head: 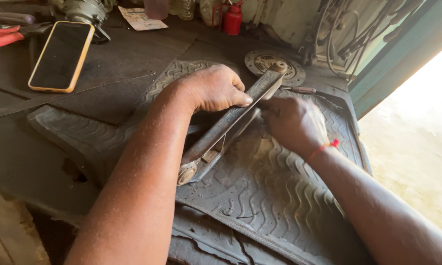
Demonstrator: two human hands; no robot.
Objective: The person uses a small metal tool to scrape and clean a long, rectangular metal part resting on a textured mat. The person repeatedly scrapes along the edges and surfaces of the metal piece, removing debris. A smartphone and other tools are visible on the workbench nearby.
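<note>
A long, grimy metal bar with round bushings at both ends lies slanted across a ribbed rubber mat. My left hand is closed over the bar's upper half, thumb pressed along its side. My right hand is curled against the bar's right side near the middle; whatever it holds is hidden by the fingers. A red thread circles my right wrist. The bar's lower end rests on the mat.
A phone in a yellow case lies at the upper left. A round metal disc and a screwdriver sit behind the bar. A red oil can, red-handled pliers and hanging cables line the back.
</note>
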